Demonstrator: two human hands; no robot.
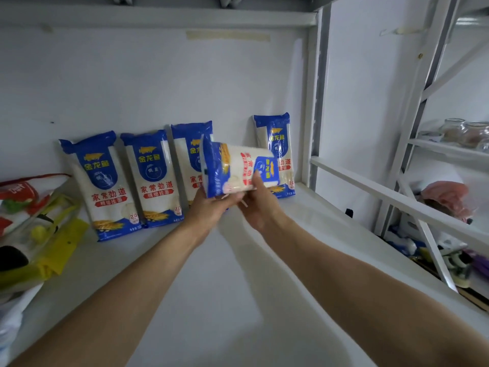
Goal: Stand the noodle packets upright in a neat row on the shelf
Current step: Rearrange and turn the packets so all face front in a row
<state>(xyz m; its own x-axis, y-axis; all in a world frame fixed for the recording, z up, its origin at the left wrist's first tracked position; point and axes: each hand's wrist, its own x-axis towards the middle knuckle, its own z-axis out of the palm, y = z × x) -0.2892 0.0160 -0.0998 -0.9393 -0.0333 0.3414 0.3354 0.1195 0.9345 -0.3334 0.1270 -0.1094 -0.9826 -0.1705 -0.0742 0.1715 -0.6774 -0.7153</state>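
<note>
- Held packet [238,169]: lying sideways in the air, clasped from below by left hand [211,207] and at its lower right edge by right hand [260,205], above the shelf [238,287] near the back edge.
- Four packets already upright against the back wall: three touching toward the left [150,178], one alone near the right back corner [277,154], gap between.
- Best turned blue top upward before lowering.
- Base to be set flat in the gap, label forward.
- Leaned back on the wall, flush with neighbours.
- Release only once steady; likely to topple the third packet if nudged.
</note>
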